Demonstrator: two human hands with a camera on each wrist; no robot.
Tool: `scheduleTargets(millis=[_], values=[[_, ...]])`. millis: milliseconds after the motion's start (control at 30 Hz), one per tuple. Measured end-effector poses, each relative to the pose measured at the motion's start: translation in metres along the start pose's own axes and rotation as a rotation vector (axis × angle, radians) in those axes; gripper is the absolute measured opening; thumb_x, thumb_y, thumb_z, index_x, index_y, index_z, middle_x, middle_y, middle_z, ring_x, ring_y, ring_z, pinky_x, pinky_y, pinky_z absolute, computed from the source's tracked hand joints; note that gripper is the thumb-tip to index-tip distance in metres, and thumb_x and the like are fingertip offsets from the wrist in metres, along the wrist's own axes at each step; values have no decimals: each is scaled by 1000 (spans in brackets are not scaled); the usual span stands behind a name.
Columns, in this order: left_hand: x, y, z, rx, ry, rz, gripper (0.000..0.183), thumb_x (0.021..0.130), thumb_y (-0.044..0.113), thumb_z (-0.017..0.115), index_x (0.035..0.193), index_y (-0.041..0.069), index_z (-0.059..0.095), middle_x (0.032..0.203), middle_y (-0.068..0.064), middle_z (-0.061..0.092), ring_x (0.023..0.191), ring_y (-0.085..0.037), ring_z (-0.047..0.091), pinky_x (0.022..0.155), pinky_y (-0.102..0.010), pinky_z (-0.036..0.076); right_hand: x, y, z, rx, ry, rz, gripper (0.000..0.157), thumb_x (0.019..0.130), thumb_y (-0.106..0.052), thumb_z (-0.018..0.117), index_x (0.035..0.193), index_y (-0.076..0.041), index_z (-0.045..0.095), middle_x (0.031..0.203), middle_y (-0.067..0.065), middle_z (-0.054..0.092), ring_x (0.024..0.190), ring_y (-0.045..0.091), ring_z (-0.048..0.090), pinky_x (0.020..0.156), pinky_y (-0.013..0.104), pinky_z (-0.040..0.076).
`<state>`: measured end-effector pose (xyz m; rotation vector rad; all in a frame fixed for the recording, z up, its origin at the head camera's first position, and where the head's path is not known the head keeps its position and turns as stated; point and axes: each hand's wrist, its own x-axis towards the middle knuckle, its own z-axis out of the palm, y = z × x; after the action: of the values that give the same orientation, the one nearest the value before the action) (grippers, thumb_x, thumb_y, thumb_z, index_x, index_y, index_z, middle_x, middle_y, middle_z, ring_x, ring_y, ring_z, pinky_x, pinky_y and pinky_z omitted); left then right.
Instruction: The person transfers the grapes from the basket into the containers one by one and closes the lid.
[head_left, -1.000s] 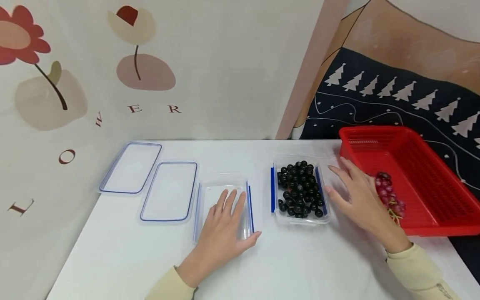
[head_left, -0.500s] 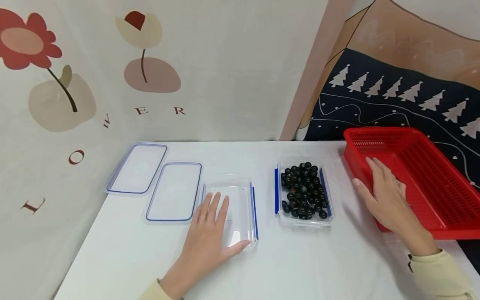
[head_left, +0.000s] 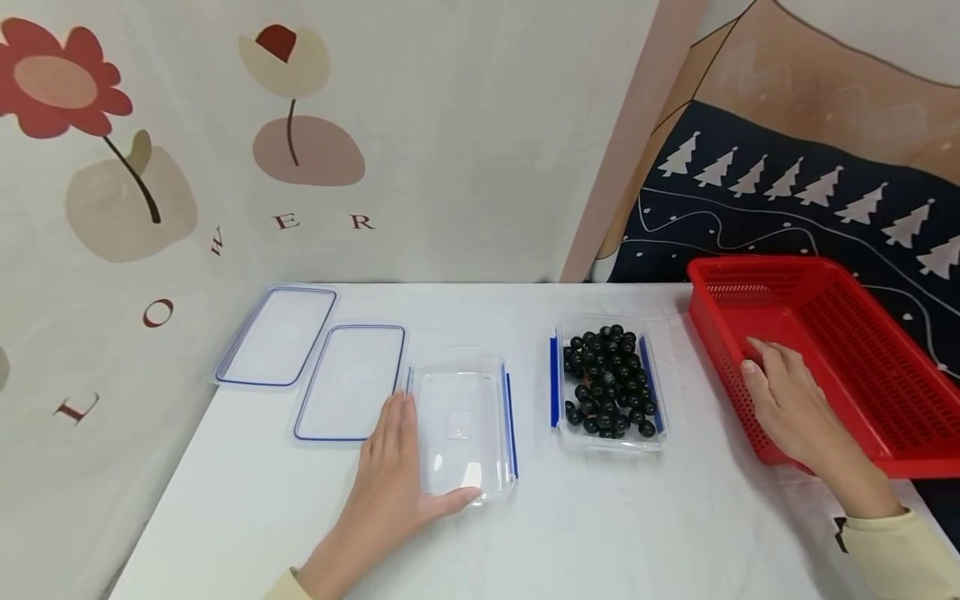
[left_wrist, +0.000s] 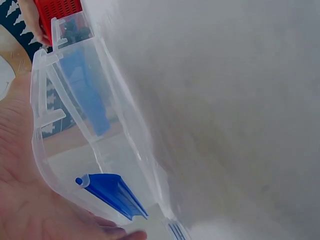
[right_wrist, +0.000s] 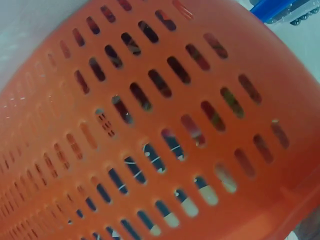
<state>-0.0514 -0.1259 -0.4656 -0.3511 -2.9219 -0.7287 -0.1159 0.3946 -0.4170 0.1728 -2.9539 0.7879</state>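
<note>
My left hand [head_left: 390, 483] rests at the near left corner of a clear plastic container [head_left: 463, 417] with nothing in it. Its fingers lie straight along the side and the thumb reaches across the front rim. A blue clip [left_wrist: 114, 195] of that container hangs by the hand in the left wrist view. My right hand [head_left: 798, 408] reaches over the left wall into a red slotted basket [head_left: 870, 417], its back covering the spot where grapes lie. Bits of red grapes [right_wrist: 192, 127] show through the slots in the right wrist view; the fingers' hold is hidden.
A second clear container full of black grapes [head_left: 607, 383] stands between the hands, its blue clips folded out. Two clear lids with blue seals, one nearer [head_left: 351, 383] and one farther [head_left: 277, 337], lie at the left on the white table [head_left: 585, 533].
My right hand has moved right from beside the black grapes into the basket, covering the red grapes. My left hand has slid left from over the container to its left side.
</note>
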Motion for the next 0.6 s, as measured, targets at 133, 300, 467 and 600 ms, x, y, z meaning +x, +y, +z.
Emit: scheduleTargets(millis=[133,300,467,600], values=[[0,0,-4,-35,-55,-62,146,75,77,86,168,-12,15,174,-34,19,161,-50,20,119,-72,25,-4,9,-7,-11,-52,2,57,121,-24,37,162,14,29,148,45,34,128,63,37,91,82,34],[1,-2,-6,-69,-108,-90,145,76,75,86,169,-10,14,173,-34,23,160,-52,20,121,-74,22,-13,29,-20,-27,-103,-37,49,116,-15,51,156,12,40,140,37,48,118,51,46,93,57,50],[0,-6,-6,-74,-93,-81,144,76,75,87,169,-8,14,173,-32,25,159,-51,23,119,-74,26,-14,40,-30,-25,-176,-24,64,107,-9,68,158,13,36,139,38,48,118,51,47,88,34,58],[-1,-9,-5,-71,-80,-77,145,75,75,87,170,-8,15,172,-32,27,159,-51,25,117,-74,31,-11,39,-34,-106,-208,42,71,105,-18,74,154,18,37,138,45,47,119,60,50,90,78,51]])
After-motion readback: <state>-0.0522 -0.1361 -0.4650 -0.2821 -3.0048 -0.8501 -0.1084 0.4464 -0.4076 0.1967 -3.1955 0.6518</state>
